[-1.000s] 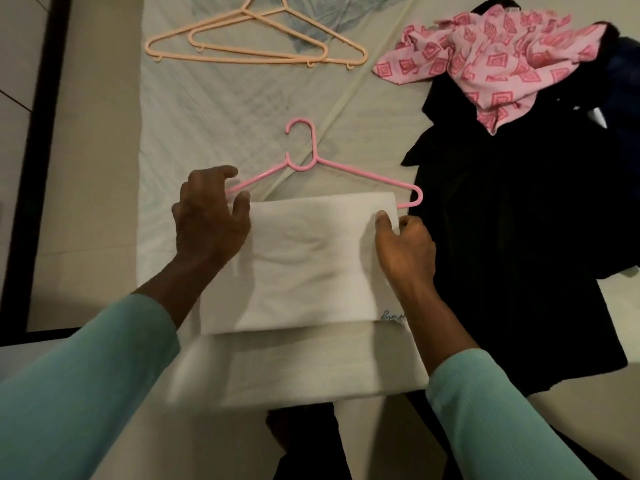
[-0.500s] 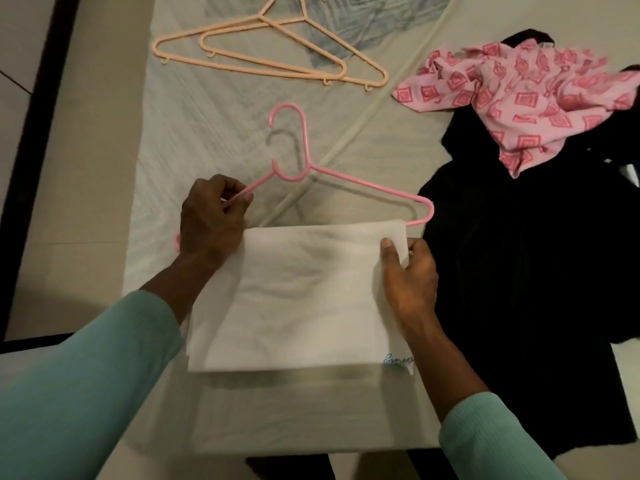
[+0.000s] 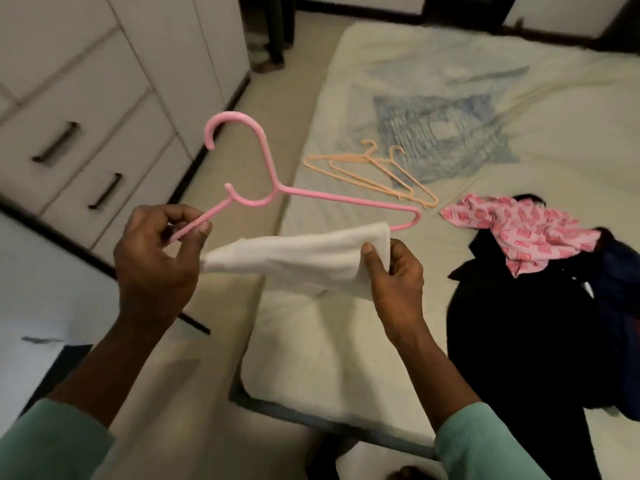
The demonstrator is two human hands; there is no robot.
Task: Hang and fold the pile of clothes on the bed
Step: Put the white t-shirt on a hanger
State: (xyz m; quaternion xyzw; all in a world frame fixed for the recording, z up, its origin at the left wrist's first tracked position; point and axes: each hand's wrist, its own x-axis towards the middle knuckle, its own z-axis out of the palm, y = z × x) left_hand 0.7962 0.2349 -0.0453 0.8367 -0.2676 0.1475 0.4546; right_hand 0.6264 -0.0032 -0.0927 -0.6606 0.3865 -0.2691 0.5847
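Head cam view: the pink hanger (image 3: 332, 199) is up in the air, well off the mattress, over the near left edge of the bed (image 3: 346, 358). Its hook points up and away toward the white drawers (image 3: 86, 150).

The left hand (image 3: 156, 258) pinches the hanger's left arm, with the thumb and curled fingers clamped on the plastic. The right hand (image 3: 394, 271) grips the right end of the folded white cloth (image 3: 294, 258), thumb on top and fingers curled underneath. The cloth stretches between the two hands, just under the hanger's sloping arms. Only the hanger's right corner pokes out past the cloth's top edge, so I can't tell how the cloth sits on the bottom bar.

For room to move, a strip of pale floor (image 3: 277, 133) runs between the bed's left edge and the drawer fronts. The hanger hook hangs above that strip.

Two peach hangers (image 3: 374, 173) lie overlapped on the sheet further up, close to that same left edge and well apart from the hands. The pile is over on the right side of the bed. It's black clothes (image 3: 512, 341) reaching down to the near edge, with a pink patterned garment (image 3: 519, 230) crumpled on top. Something dark blue (image 3: 623, 306) sits at the far right of the frame. A stretch of sheet lies between the pile and the peach hangers.
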